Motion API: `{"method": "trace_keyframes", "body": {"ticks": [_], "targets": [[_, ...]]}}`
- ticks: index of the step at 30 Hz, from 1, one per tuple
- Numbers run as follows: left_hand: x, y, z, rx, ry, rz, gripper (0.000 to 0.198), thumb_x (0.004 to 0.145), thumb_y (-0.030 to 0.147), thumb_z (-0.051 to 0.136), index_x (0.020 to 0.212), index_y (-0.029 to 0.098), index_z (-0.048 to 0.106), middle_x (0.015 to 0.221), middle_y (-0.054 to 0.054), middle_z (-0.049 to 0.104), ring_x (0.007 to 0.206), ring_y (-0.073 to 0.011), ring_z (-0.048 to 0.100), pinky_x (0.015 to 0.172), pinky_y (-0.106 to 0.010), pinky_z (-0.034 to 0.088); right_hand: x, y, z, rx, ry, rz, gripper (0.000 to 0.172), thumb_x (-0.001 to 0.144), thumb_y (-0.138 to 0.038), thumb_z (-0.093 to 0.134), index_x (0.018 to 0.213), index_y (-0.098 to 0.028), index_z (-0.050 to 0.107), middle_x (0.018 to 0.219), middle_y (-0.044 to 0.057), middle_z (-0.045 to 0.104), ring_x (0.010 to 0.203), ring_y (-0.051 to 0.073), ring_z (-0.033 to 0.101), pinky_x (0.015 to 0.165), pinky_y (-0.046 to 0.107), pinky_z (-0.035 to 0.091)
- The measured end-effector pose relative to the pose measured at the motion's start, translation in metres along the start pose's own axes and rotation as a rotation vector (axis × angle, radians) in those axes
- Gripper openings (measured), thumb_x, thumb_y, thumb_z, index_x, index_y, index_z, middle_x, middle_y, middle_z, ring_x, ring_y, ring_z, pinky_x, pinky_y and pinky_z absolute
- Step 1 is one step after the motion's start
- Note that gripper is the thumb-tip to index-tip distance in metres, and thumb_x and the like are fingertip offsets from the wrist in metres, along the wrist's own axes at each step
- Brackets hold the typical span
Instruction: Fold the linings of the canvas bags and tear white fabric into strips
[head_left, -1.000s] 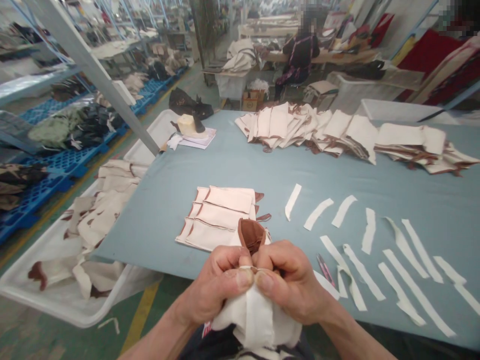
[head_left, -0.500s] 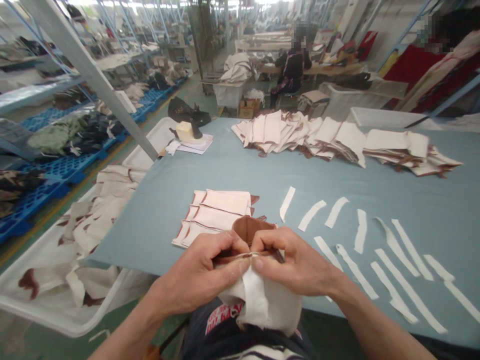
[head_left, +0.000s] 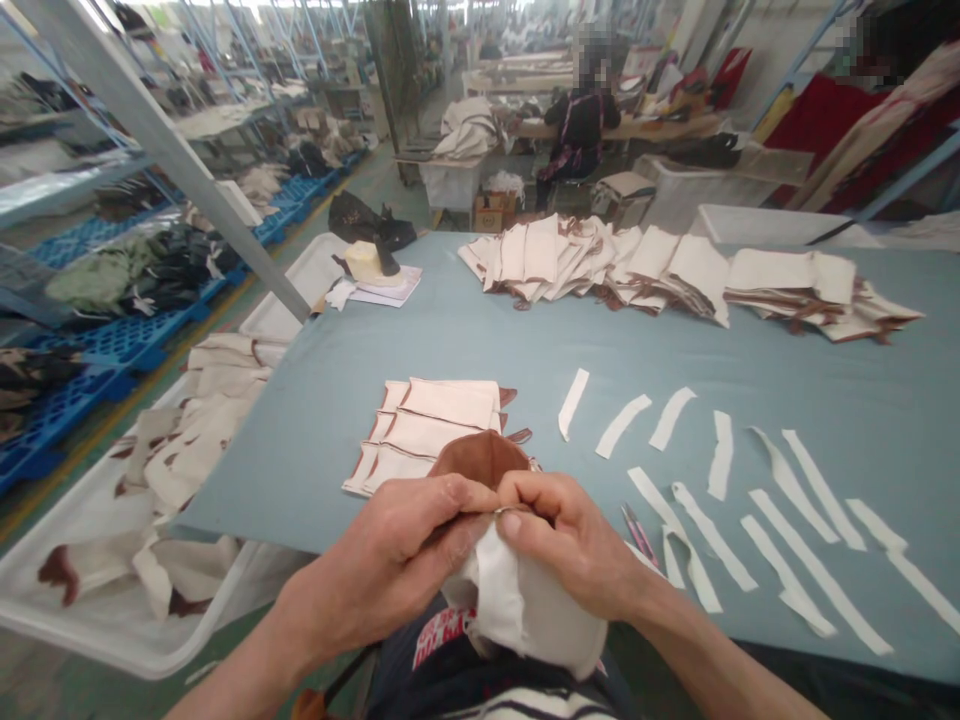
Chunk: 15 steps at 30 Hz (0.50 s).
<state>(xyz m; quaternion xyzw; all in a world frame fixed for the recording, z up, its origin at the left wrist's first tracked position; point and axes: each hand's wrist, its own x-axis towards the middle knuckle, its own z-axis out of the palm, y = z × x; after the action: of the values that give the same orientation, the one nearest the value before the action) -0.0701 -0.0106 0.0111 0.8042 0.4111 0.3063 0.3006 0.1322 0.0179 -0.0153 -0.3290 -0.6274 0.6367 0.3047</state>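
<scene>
Between my two hands is a cream and brown fabric piece [head_left: 566,625], held over my lap at the table's near edge. My left hand [head_left: 401,545] pinches its upper edge from the left. Close beside it, my right hand [head_left: 566,540] pinches the same edge, fingertips nearly touching the left ones. A white strip [head_left: 498,590] hangs down from under the fingertips. The brown inner side [head_left: 484,455] of the piece bulges up behind my hands. Just beyond lies a small stack of cream pieces with brown trim [head_left: 442,410].
Several loose white strips [head_left: 720,455] lie on the blue-green table [head_left: 300,440] at right, near small snips [head_left: 637,535]. Piled cream pieces [head_left: 660,270] line the far edge. A white bin [head_left: 180,640] of fabric stands left, by a metal post [head_left: 187,170]. A person [head_left: 581,130] sits beyond.
My hands have drawn closer together along the edge, and the brown side shows more on the left. The snips and a curled strip by my right wrist have come into view.
</scene>
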Motion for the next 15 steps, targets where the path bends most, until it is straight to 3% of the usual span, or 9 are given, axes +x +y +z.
{"method": "trace_keyframes", "body": {"ticks": [5,9,13,15], "targets": [[-0.005,-0.005,0.000,0.072,0.018,0.234,0.019,0.101,0.008,0.048,0.113,0.021,0.056,0.084,0.000,0.070,0.071,-0.0112,0.063,0.069,-0.020,0.046,-0.003,0.000,-0.004,0.163,-0.119,0.030,0.032,0.086,-0.045,0.062,0.070,-0.019,0.051,0.061,-0.006,0.040,0.052,0.008,0.032,0.046,0.020,0.025],[-0.004,-0.005,-0.004,0.132,-0.012,0.364,0.022,0.103,0.011,0.041,0.120,0.021,0.052,0.085,-0.004,0.072,0.071,-0.0137,0.064,0.068,-0.022,0.048,-0.001,-0.002,-0.007,0.176,-0.176,0.049,0.054,0.093,-0.067,0.051,0.071,-0.017,0.055,0.063,-0.003,0.045,0.056,0.010,0.037,0.049,0.021,0.030],[-0.008,-0.013,-0.006,0.272,-0.048,0.369,0.022,0.102,0.014,0.046,0.121,0.024,0.051,0.078,-0.002,0.070,0.062,-0.0151,0.062,0.060,-0.024,0.046,-0.001,0.006,0.001,0.318,-0.204,0.221,0.059,0.091,-0.075,0.054,0.072,-0.019,0.050,0.060,-0.006,0.039,0.050,0.008,0.029,0.044,0.021,0.022],[-0.011,-0.019,-0.004,0.235,-0.034,0.359,0.025,0.102,0.013,0.044,0.123,0.024,0.049,0.079,-0.002,0.069,0.064,-0.0152,0.063,0.062,-0.024,0.047,-0.003,0.008,0.005,0.345,-0.195,0.239,0.057,0.089,-0.072,0.060,0.072,-0.020,0.045,0.060,-0.008,0.036,0.050,0.007,0.026,0.044,0.020,0.020]]}}
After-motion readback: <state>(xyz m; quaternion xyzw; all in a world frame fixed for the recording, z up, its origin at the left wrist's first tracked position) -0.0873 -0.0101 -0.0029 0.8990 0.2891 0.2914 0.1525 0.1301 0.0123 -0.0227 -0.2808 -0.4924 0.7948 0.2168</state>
